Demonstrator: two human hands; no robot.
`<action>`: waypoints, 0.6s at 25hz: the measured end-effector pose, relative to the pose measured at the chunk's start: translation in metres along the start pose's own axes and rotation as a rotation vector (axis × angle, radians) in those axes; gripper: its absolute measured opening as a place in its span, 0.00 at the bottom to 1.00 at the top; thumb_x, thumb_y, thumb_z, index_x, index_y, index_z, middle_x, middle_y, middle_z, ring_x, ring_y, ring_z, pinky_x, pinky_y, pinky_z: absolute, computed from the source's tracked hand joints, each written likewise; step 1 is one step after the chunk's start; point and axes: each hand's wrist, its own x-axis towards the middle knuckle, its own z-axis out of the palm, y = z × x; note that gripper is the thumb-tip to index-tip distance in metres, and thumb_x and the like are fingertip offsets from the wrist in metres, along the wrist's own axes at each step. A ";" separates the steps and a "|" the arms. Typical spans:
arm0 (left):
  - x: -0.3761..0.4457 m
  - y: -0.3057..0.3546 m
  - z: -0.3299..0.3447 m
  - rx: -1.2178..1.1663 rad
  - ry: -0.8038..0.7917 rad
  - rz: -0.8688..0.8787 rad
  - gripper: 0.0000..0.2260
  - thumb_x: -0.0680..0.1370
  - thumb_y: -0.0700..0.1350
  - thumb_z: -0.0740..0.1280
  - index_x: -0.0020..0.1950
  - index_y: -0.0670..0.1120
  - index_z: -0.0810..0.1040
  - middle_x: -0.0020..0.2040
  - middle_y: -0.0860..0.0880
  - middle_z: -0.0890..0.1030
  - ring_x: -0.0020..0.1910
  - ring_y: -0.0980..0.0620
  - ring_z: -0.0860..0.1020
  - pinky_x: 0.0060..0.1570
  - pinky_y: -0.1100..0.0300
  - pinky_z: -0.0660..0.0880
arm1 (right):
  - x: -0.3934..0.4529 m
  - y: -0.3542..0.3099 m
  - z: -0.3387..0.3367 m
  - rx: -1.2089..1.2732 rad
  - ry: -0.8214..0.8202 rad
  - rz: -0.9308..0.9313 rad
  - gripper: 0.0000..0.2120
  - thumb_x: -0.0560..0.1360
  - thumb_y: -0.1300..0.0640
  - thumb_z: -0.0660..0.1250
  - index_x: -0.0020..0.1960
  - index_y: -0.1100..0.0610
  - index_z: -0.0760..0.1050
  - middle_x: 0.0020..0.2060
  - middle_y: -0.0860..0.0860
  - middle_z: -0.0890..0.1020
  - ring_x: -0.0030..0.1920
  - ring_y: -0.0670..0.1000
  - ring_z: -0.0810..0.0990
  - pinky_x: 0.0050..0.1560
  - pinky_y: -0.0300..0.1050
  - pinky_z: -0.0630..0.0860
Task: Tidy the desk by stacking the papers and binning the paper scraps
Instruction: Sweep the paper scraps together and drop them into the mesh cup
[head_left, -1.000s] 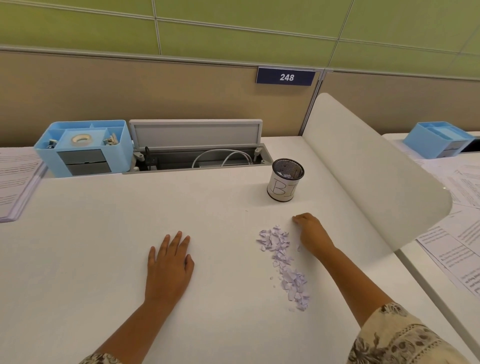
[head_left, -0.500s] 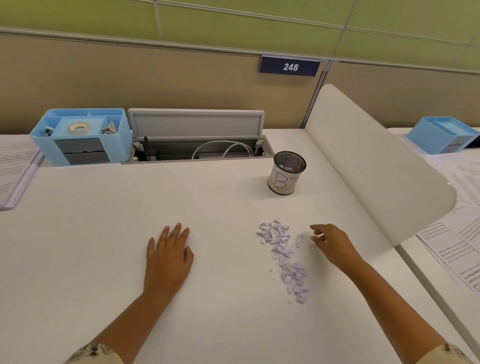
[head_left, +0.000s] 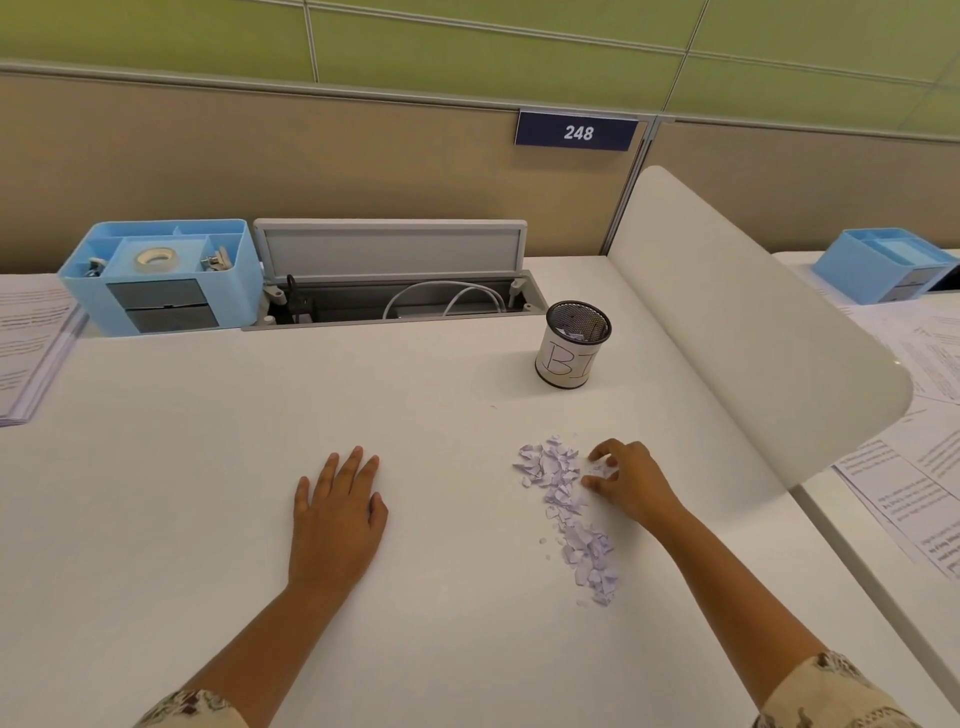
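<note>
Broadly, your desk (head_left: 208, 519) is a smooth, matte white slab, and most of the binning is still ahead of you. On its far left edge the printed papers (head_left: 26, 348) lie in what looks like a squared stack, so that half seems done, though the view cuts them off. Next, the pale lilac paper scraps (head_left: 566, 509) run in a loose, ragged strip of thin torn flakes, just left of your right hand. Beyond them, well apart, stands the bin (head_left: 571, 345): a small black mesh cylinder wrapped in hand-lettered white paper, with a few scraps already inside. Your left hand (head_left: 337, 509) lies flat and relaxed on the bare surface, grasping nothing. Your right hand (head_left: 628, 483) has its fingers curled at the strip's far end, pinching at some flakes.
</note>
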 end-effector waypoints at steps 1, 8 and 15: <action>0.000 0.000 0.000 -0.001 -0.001 0.001 0.25 0.75 0.51 0.48 0.65 0.44 0.74 0.66 0.45 0.74 0.66 0.43 0.71 0.62 0.40 0.66 | 0.001 0.000 0.000 -0.003 -0.001 0.000 0.14 0.72 0.53 0.70 0.55 0.55 0.74 0.51 0.54 0.72 0.44 0.47 0.73 0.45 0.37 0.66; 0.000 0.001 0.000 -0.006 0.003 -0.001 0.25 0.75 0.51 0.49 0.64 0.44 0.75 0.65 0.45 0.75 0.66 0.43 0.71 0.61 0.40 0.66 | 0.007 0.000 -0.002 0.025 -0.001 -0.003 0.03 0.73 0.58 0.69 0.46 0.57 0.77 0.34 0.47 0.74 0.34 0.46 0.72 0.34 0.32 0.66; 0.000 0.001 0.000 -0.001 0.005 -0.004 0.24 0.75 0.50 0.49 0.64 0.45 0.75 0.65 0.46 0.75 0.66 0.43 0.71 0.62 0.41 0.66 | 0.009 0.001 -0.004 0.120 -0.006 0.032 0.09 0.71 0.61 0.70 0.35 0.52 0.75 0.38 0.57 0.83 0.31 0.47 0.76 0.41 0.38 0.74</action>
